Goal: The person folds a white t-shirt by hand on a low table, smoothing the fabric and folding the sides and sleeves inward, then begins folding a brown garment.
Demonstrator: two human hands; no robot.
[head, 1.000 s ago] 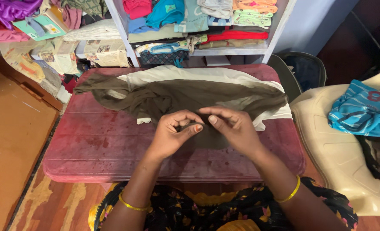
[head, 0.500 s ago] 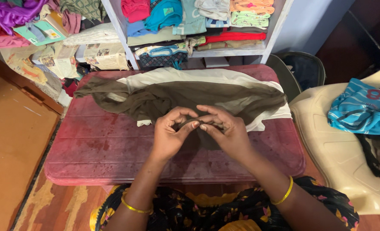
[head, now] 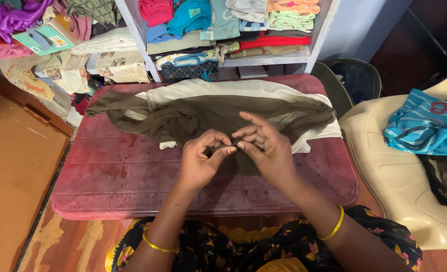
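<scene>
An olive-brown garment (head: 183,118) lies spread across a red plastic table (head: 112,176), on top of a cream cloth (head: 218,89). My left hand (head: 198,163) and my right hand (head: 266,146) meet over the middle of the table. Both pinch a small dark fold of the olive-brown garment between thumb and fingertips. The right hand's other fingers are spread upward. A yellow bangle sits on each wrist.
A white shelf (head: 263,60) packed with folded clothes stands behind the table. Piled clothes and newspapers (head: 57,65) lie at the back left. A cream plastic chair (head: 399,171) with a blue striped garment (head: 425,126) stands on the right; a dark bin (head: 352,80) behind it.
Both hands have stayed over the garment's middle, working the same small fold; the right hand's fingers have lifted and spread a little more.
</scene>
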